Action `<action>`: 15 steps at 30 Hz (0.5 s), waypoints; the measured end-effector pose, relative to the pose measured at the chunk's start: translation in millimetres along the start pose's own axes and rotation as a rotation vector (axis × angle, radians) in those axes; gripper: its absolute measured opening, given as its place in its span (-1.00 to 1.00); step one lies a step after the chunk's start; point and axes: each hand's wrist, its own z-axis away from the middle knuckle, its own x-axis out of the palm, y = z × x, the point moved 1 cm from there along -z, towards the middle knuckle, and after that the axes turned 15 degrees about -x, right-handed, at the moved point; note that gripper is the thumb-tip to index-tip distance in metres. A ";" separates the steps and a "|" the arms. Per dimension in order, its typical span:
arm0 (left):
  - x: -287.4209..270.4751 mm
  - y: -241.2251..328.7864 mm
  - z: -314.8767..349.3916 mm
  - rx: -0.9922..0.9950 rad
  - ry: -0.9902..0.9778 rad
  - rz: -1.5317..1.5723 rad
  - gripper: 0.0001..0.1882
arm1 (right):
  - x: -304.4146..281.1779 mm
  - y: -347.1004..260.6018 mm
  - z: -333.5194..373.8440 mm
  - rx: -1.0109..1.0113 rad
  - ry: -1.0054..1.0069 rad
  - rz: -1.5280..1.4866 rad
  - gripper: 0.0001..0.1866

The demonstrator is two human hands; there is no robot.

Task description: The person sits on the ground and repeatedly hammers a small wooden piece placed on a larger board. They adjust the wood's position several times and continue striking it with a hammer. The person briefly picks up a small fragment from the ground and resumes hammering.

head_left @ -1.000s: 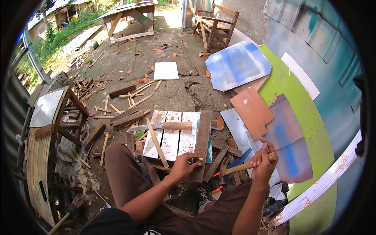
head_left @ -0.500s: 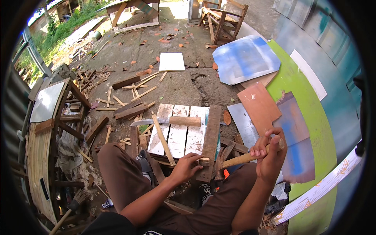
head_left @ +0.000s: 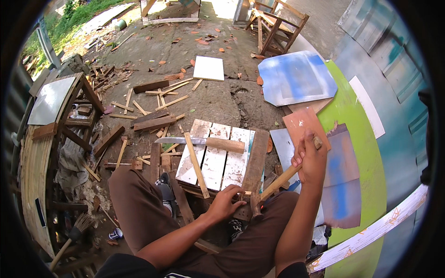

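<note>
At the upper middle of the frame we see a white square tile (head_left: 208,68) lying flat on the bare dirt ground (head_left: 222,99). To its right lies a blue and grey painted panel (head_left: 296,78), and above that stands a wooden chair frame (head_left: 278,23). Loose wood offcuts (head_left: 153,109) are scattered left of centre. At the left edge we find a wooden stool (head_left: 55,104) with a pale top. A green curved board (head_left: 366,153) runs down the right side, and grass (head_left: 88,9) shows at upper left.

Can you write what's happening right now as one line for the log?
right hand: grips hammer handle, raised | left hand: rests at near edge of white slatted pallet | on pallet: big knife, thin wooden strip
</note>
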 end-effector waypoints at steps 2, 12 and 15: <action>1.2 -0.2 0.2 0.025 0.012 -0.004 -0.63 | 7.8 7.5 -16.3 0.065 -0.035 0.017 -0.56; 7.3 -5.3 4.3 0.030 0.076 0.050 -0.58 | 23.7 61.4 -48.2 0.165 -0.059 0.092 -0.54; 9.1 -6.8 4.3 0.027 0.084 0.048 -0.59 | 33.3 75.8 -55.7 0.166 -0.026 0.121 -0.52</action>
